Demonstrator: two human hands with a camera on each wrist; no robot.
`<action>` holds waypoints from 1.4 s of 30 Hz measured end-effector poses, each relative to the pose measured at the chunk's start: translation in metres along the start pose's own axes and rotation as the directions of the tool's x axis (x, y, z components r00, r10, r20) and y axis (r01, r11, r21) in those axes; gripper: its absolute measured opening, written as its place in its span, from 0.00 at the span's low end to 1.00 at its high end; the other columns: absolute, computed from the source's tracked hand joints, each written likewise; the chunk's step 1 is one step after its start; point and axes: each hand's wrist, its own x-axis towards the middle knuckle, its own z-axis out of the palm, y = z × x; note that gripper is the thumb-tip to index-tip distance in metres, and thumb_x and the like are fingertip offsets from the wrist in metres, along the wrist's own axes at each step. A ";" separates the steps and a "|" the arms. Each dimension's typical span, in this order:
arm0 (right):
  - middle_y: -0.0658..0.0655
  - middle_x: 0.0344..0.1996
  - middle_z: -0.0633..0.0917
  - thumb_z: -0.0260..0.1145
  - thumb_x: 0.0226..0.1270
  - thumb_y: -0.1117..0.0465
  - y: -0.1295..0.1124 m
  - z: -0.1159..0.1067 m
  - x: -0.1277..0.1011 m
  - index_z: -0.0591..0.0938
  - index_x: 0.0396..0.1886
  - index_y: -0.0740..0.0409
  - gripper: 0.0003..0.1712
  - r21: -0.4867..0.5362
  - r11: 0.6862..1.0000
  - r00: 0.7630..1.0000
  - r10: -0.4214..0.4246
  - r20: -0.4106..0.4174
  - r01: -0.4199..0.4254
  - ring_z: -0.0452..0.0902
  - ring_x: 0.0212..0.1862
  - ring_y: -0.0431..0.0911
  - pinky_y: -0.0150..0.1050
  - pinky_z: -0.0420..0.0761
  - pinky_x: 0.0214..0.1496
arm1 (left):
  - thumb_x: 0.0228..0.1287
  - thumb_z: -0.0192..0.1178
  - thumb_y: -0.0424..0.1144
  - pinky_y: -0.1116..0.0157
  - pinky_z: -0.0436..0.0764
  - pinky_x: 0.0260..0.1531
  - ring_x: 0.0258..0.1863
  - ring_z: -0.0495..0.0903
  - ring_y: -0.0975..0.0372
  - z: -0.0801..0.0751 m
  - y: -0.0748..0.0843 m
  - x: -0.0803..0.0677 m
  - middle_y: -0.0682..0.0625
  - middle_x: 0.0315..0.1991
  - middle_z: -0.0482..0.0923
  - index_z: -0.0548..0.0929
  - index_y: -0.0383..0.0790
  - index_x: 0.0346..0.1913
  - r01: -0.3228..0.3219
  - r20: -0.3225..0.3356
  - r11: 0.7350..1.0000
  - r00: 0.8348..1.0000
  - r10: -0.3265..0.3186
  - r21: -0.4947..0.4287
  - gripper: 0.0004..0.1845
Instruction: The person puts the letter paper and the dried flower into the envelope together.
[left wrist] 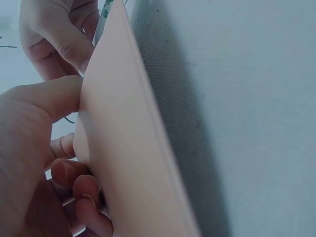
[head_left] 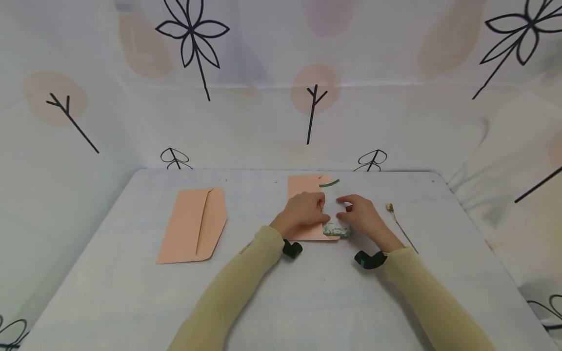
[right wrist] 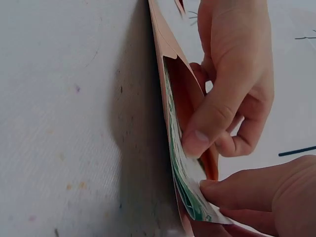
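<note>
While the left hand (head_left: 303, 210) is pinching the open edge of a peach paper envelope (head_left: 303, 195) between thumb and curled fingers, the right hand (head_left: 362, 217) is gripping a white card with green printed markings (head_left: 335, 214), part of which is lying inside the envelope mouth. Both items are lying near the far edge of the pale grey table (head_left: 131, 292), slightly right of centre. A second peach envelope (head_left: 193, 225) is lying toward the left edge, and a thin dried flower stem (head_left: 399, 224) is lying toward the right edge.

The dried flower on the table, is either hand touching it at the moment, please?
No, the dried flower lies alone beside the right hand, untouched.
</note>
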 end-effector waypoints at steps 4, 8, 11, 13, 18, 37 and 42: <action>0.68 0.63 0.74 0.66 0.68 0.62 -0.003 0.003 0.002 0.75 0.64 0.64 0.27 0.002 1.000 1.000 -0.022 -0.014 0.022 0.76 0.58 0.61 0.56 0.76 0.56 | 0.60 0.67 0.54 0.68 0.63 0.22 0.20 0.70 0.64 -0.001 0.001 -0.001 0.56 0.19 0.70 0.73 0.50 0.32 -0.002 0.001 1.000 1.000 0.002 -0.023 0.16; 0.68 0.64 0.74 0.66 0.68 0.60 -0.006 0.005 0.004 0.75 0.65 0.63 0.27 0.015 0.999 0.999 -0.031 -0.020 0.031 0.76 0.59 0.61 0.56 0.76 0.55 | 0.60 0.67 0.55 0.68 0.63 0.22 0.20 0.70 0.64 -0.002 0.003 -0.001 0.57 0.18 0.69 0.74 0.49 0.32 -0.006 -0.006 0.999 1.000 0.006 -0.048 0.16; 0.68 0.64 0.74 0.64 0.70 0.58 -0.006 0.007 0.004 0.75 0.66 0.61 0.27 0.018 1.000 0.999 -0.023 -0.024 0.024 0.76 0.60 0.61 0.55 0.77 0.56 | 0.60 0.67 0.55 0.68 0.63 0.22 0.20 0.70 0.64 -0.002 0.002 0.000 0.57 0.18 0.69 0.74 0.49 0.33 -0.013 -0.011 0.998 1.000 0.013 -0.058 0.16; 0.68 0.63 0.75 0.63 0.71 0.57 -0.006 0.007 0.003 0.75 0.66 0.60 0.26 0.030 0.999 0.999 -0.015 -0.037 0.016 0.76 0.60 0.60 0.54 0.78 0.54 | 0.61 0.66 0.55 0.69 0.63 0.22 0.20 0.70 0.64 -0.001 0.001 0.000 0.57 0.18 0.69 0.74 0.50 0.33 -0.016 -0.010 0.998 1.000 0.015 -0.060 0.16; 0.67 0.57 0.80 0.63 0.71 0.61 -0.003 0.003 0.000 0.76 0.64 0.60 0.23 0.120 0.993 0.996 0.008 -0.094 0.003 0.79 0.56 0.57 0.48 0.81 0.47 | 0.62 0.65 0.53 0.68 0.63 0.23 0.20 0.70 0.64 -0.002 -0.001 0.001 0.57 0.18 0.69 0.74 0.50 0.33 -0.014 0.003 0.998 1.000 0.014 -0.064 0.13; 0.65 0.54 0.83 0.64 0.71 0.63 -0.002 0.008 0.001 0.78 0.61 0.60 0.20 0.244 0.969 0.997 -0.013 -0.079 0.032 0.82 0.53 0.55 0.49 0.81 0.49 | 0.64 0.58 0.44 0.68 0.64 0.23 0.21 0.68 0.63 -0.005 0.000 -0.003 0.55 0.22 0.70 0.75 0.50 0.36 -0.016 0.016 0.996 1.000 0.018 -0.092 0.04; 0.65 0.56 0.82 0.64 0.71 0.64 -0.006 0.009 0.000 0.78 0.61 0.60 0.20 0.278 0.960 0.998 -0.011 -0.060 0.027 0.80 0.55 0.56 0.49 0.81 0.50 | 0.65 0.59 0.44 0.68 0.63 0.23 0.20 0.68 0.63 -0.004 0.000 -0.003 0.56 0.21 0.70 0.75 0.50 0.36 -0.016 0.014 0.995 1.000 0.017 -0.102 0.04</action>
